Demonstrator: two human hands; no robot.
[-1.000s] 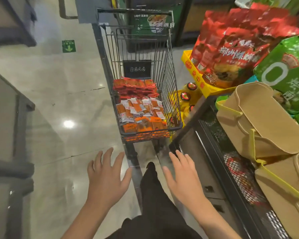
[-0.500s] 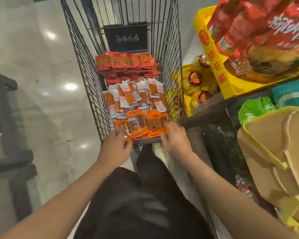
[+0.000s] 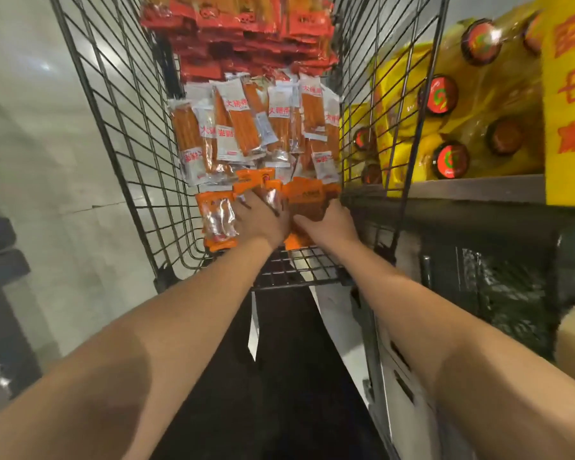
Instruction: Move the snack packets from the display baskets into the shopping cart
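Head view: left hand (image 3: pixel 263 217) and right hand (image 3: pixel 329 224) gripping orange packets (image 3: pixel 218 220), long axes toward cart (image 3: pixel 123 127) front

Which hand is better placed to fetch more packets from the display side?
Probably the right hand: it lies nearest the cart's right wall, beside the shelf. The left hand rests further from it on the orange packets.

Wire cart (image 3: pixel 120 134) carries red (image 3: pixel 239 34), white (image 3: pixel 246 127), orange packets (image 3: pixel 216 220).
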